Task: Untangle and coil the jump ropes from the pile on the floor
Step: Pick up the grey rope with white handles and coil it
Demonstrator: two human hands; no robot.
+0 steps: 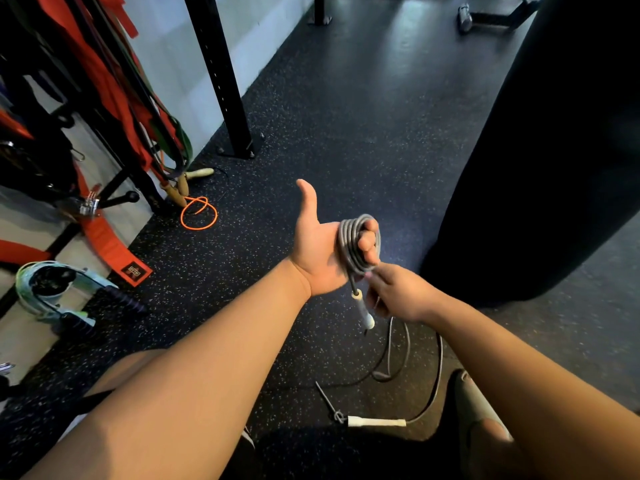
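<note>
A grey jump rope (349,244) is wound in several loops around the fingers of my left hand (318,251), thumb pointing up. One white handle (363,308) hangs below that hand. My right hand (398,296) pinches the rope strand just under the coil. The loose remainder of the rope (403,358) trails down to the floor, ending in a second white handle (376,422) lying near my foot. An orange jump rope (199,213) with wooden handles (180,188) lies on the floor by the rack at the left.
Black speckled rubber floor (311,133). A black rack post (228,98) stands bolted at upper centre-left. Red and green bands (114,91) hang at left. A large black punching bag (540,150) fills the right. Pale green handle gear (52,289) lies at far left.
</note>
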